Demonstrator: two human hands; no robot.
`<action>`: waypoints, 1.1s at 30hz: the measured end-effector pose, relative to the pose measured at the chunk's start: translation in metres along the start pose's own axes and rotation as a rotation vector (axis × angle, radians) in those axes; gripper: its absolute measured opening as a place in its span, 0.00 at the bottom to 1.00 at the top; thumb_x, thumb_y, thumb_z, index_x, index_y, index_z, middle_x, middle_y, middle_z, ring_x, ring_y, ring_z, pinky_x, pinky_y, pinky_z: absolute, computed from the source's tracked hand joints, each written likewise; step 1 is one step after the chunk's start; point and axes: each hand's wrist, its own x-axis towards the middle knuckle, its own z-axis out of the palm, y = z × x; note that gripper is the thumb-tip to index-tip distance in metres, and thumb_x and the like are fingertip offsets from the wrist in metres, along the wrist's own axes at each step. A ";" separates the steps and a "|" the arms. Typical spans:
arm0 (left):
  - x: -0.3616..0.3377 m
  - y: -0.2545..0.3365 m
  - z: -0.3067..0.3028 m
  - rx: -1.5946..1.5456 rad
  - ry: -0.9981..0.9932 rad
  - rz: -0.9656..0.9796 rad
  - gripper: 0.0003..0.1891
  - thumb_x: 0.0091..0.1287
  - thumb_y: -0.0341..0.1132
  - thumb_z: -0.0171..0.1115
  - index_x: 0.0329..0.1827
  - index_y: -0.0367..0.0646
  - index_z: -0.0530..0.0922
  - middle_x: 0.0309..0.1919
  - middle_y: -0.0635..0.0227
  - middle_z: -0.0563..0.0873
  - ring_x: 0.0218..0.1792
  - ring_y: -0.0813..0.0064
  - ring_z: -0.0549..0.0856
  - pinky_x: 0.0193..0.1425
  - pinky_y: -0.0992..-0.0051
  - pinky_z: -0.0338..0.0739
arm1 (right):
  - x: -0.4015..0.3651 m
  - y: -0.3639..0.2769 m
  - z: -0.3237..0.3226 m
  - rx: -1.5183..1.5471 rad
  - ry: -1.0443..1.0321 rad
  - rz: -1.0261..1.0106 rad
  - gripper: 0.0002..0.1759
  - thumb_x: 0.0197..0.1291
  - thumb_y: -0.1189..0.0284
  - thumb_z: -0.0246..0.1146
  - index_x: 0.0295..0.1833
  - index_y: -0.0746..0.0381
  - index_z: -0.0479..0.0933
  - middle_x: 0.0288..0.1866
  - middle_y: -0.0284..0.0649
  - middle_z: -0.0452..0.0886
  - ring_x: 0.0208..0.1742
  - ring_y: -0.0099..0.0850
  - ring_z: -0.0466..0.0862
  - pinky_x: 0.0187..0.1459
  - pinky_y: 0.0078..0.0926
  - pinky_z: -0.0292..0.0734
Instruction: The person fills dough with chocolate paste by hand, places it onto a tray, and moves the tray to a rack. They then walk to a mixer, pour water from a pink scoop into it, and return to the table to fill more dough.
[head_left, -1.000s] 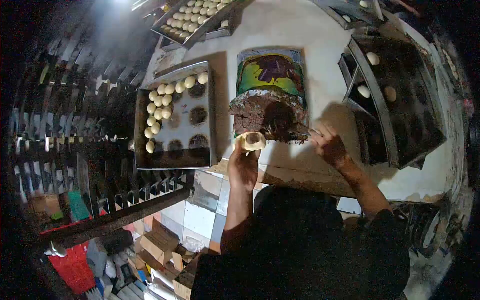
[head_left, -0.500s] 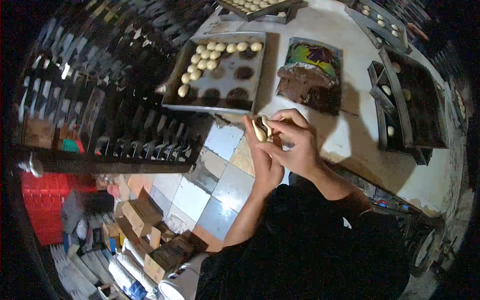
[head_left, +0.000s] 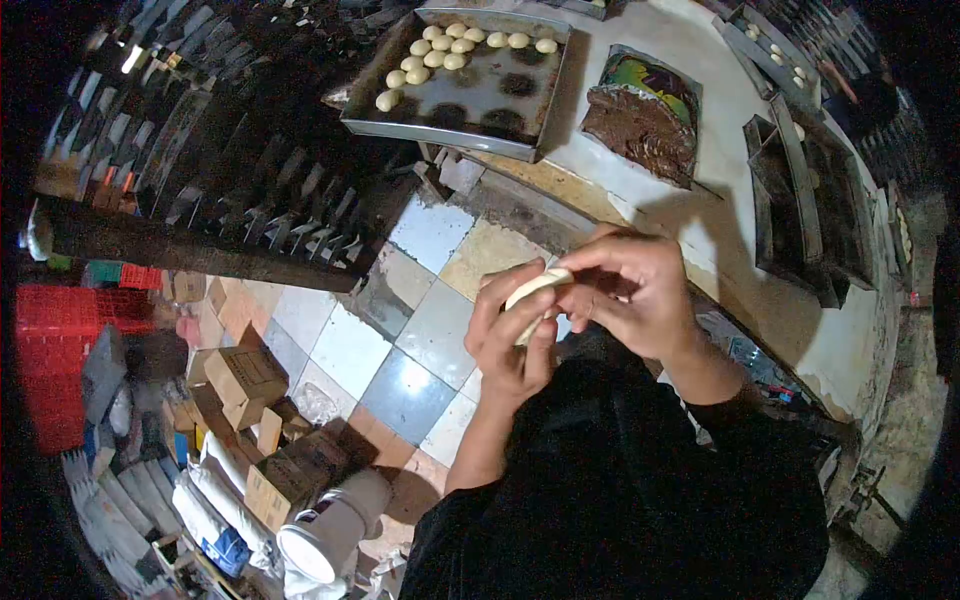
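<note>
Both hands are together above the gap between the table edge and the tiled floor. My left hand (head_left: 512, 325) curls round a pale piece of dough (head_left: 536, 288), its fingers closed about it. My right hand (head_left: 640, 290) pinches the upper edge of the same dough with thumb and fingertips. Any filling inside is hidden. Beyond them on the table lies an opened bag of dark brown paste (head_left: 640, 130), with a green printed wrapper folded back. A metal baking tray (head_left: 440, 137) to its left carries several smooth dough balls (head_left: 455, 45) along its far and left sides.
More dark trays (head_left: 800, 200) stand stacked at the right of the table (head_left: 725, 225). A tall rack (head_left: 230, 170) is on the left. Cardboard boxes (head_left: 245, 385), a white bucket (head_left: 310, 550) and red crates (head_left: 50, 350) sit on the floor.
The dough was open with dark filling showing; now it is folded over and the filling is out of sight. My hands have come lower and nearer, and the camera view has shifted.
</note>
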 end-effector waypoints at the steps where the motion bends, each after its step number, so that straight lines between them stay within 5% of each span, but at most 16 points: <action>1: -0.001 0.003 0.004 0.111 -0.013 0.029 0.13 0.64 0.36 0.67 0.51 0.46 0.83 0.47 0.51 0.81 0.47 0.58 0.82 0.49 0.64 0.79 | 0.000 0.000 -0.006 -0.197 0.018 -0.196 0.18 0.51 0.69 0.75 0.44 0.69 0.81 0.37 0.42 0.82 0.37 0.27 0.83 0.36 0.20 0.77; 2: 0.000 0.010 0.010 0.235 -0.038 0.013 0.15 0.62 0.35 0.68 0.53 0.48 0.83 0.46 0.53 0.80 0.47 0.59 0.81 0.48 0.65 0.78 | -0.001 -0.001 -0.012 -0.395 0.040 -0.389 0.18 0.50 0.69 0.75 0.42 0.70 0.81 0.35 0.42 0.82 0.37 0.29 0.83 0.37 0.21 0.77; 4: 0.004 0.026 0.025 0.478 -0.101 -0.019 0.20 0.59 0.33 0.69 0.56 0.50 0.83 0.43 0.58 0.78 0.46 0.62 0.79 0.47 0.68 0.78 | -0.015 -0.018 -0.020 -0.477 0.052 -0.353 0.21 0.47 0.70 0.76 0.44 0.69 0.80 0.39 0.44 0.81 0.41 0.36 0.84 0.40 0.27 0.79; 7: 0.012 0.033 0.058 0.389 -0.247 -0.033 0.26 0.54 0.32 0.72 0.59 0.50 0.82 0.43 0.62 0.75 0.45 0.65 0.75 0.45 0.71 0.76 | -0.033 -0.001 -0.042 -0.625 0.246 -0.498 0.18 0.49 0.72 0.74 0.45 0.67 0.81 0.43 0.42 0.82 0.41 0.37 0.84 0.41 0.31 0.80; 9: 0.003 0.027 0.094 0.185 -0.201 -0.145 0.33 0.56 0.43 0.67 0.63 0.34 0.72 0.48 0.63 0.77 0.47 0.67 0.75 0.55 0.66 0.69 | -0.047 -0.008 -0.078 -0.651 0.243 -0.508 0.16 0.49 0.72 0.74 0.44 0.65 0.82 0.42 0.41 0.83 0.40 0.36 0.84 0.40 0.31 0.80; 11: -0.004 0.016 0.125 -0.427 -0.262 -0.443 0.37 0.52 0.54 0.70 0.58 0.36 0.76 0.47 0.62 0.69 0.50 0.65 0.72 0.57 0.67 0.68 | -0.059 -0.012 -0.119 -0.572 0.315 -0.486 0.16 0.49 0.71 0.75 0.44 0.63 0.83 0.41 0.40 0.83 0.39 0.35 0.84 0.39 0.31 0.80; 13: 0.000 0.038 0.174 -0.846 -0.216 -0.616 0.34 0.64 0.70 0.52 0.45 0.43 0.79 0.47 0.62 0.66 0.51 0.64 0.70 0.59 0.64 0.68 | -0.075 -0.026 -0.160 -0.418 0.351 -0.310 0.15 0.48 0.70 0.76 0.42 0.63 0.83 0.40 0.40 0.83 0.38 0.32 0.84 0.39 0.29 0.80; 15: -0.002 0.026 0.218 -0.860 -0.293 -0.377 0.27 0.67 0.64 0.54 0.36 0.47 0.80 0.45 0.63 0.66 0.48 0.63 0.70 0.58 0.62 0.73 | -0.090 -0.046 -0.203 -0.182 0.335 0.009 0.15 0.48 0.69 0.78 0.39 0.65 0.84 0.40 0.41 0.84 0.35 0.28 0.85 0.39 0.25 0.81; 18: 0.009 0.044 0.294 -0.717 -0.375 -0.240 0.19 0.68 0.54 0.61 0.30 0.49 0.80 0.44 0.63 0.66 0.45 0.63 0.70 0.49 0.64 0.76 | -0.113 -0.009 -0.256 -0.238 0.462 -0.456 0.15 0.49 0.75 0.76 0.42 0.65 0.83 0.37 0.42 0.84 0.37 0.29 0.86 0.42 0.25 0.82; 19: 0.010 0.045 0.321 -0.741 -0.293 -0.169 0.14 0.64 0.50 0.69 0.37 0.51 0.80 0.43 0.62 0.66 0.43 0.65 0.70 0.39 0.71 0.74 | -0.118 -0.009 -0.271 -0.271 0.491 -0.548 0.13 0.50 0.79 0.74 0.43 0.66 0.82 0.38 0.45 0.83 0.37 0.32 0.86 0.42 0.27 0.83; 21: 0.011 0.050 0.361 -0.503 -0.163 -0.088 0.19 0.61 0.53 0.70 0.46 0.53 0.77 0.43 0.62 0.66 0.42 0.68 0.70 0.37 0.73 0.73 | -0.130 -0.023 -0.289 -0.525 0.580 -0.530 0.12 0.51 0.80 0.72 0.43 0.67 0.82 0.41 0.48 0.82 0.41 0.38 0.87 0.45 0.33 0.84; 23: 0.003 0.042 0.388 -0.540 -0.257 -0.050 0.38 0.49 0.54 0.80 0.58 0.48 0.71 0.45 0.61 0.68 0.42 0.70 0.72 0.40 0.71 0.75 | -0.138 -0.003 -0.308 -0.514 0.707 -0.677 0.17 0.50 0.85 0.67 0.48 0.67 0.82 0.48 0.50 0.83 0.46 0.42 0.87 0.48 0.35 0.84; 26: -0.004 0.054 0.441 -0.829 -0.389 -0.271 0.52 0.37 0.54 0.86 0.63 0.38 0.67 0.47 0.61 0.70 0.42 0.72 0.74 0.42 0.71 0.75 | -0.160 0.005 -0.356 -0.343 0.640 -0.710 0.15 0.52 0.82 0.66 0.47 0.66 0.83 0.47 0.47 0.85 0.45 0.40 0.87 0.50 0.36 0.83; 30: 0.016 0.037 0.496 -0.735 -0.665 -0.063 0.21 0.43 0.44 0.83 0.26 0.41 0.79 0.28 0.63 0.82 0.32 0.64 0.82 0.39 0.70 0.76 | -0.177 0.029 -0.405 -0.445 0.488 -0.390 0.10 0.52 0.78 0.62 0.42 0.64 0.80 0.47 0.50 0.82 0.48 0.46 0.84 0.51 0.38 0.80; 31: 0.015 0.030 0.503 -0.569 -0.631 -0.032 0.18 0.49 0.37 0.80 0.21 0.41 0.74 0.23 0.62 0.79 0.27 0.66 0.80 0.32 0.72 0.73 | -0.178 0.026 -0.424 -0.503 0.381 -0.290 0.10 0.54 0.78 0.62 0.43 0.66 0.79 0.48 0.51 0.80 0.50 0.48 0.82 0.53 0.38 0.78; 33: 0.005 0.029 0.504 -0.264 -0.657 -0.158 0.17 0.52 0.29 0.75 0.19 0.40 0.70 0.21 0.62 0.78 0.21 0.66 0.77 0.26 0.72 0.68 | -0.181 0.019 -0.434 -0.647 0.523 -0.165 0.10 0.62 0.76 0.59 0.44 0.71 0.79 0.48 0.54 0.81 0.50 0.44 0.83 0.54 0.38 0.77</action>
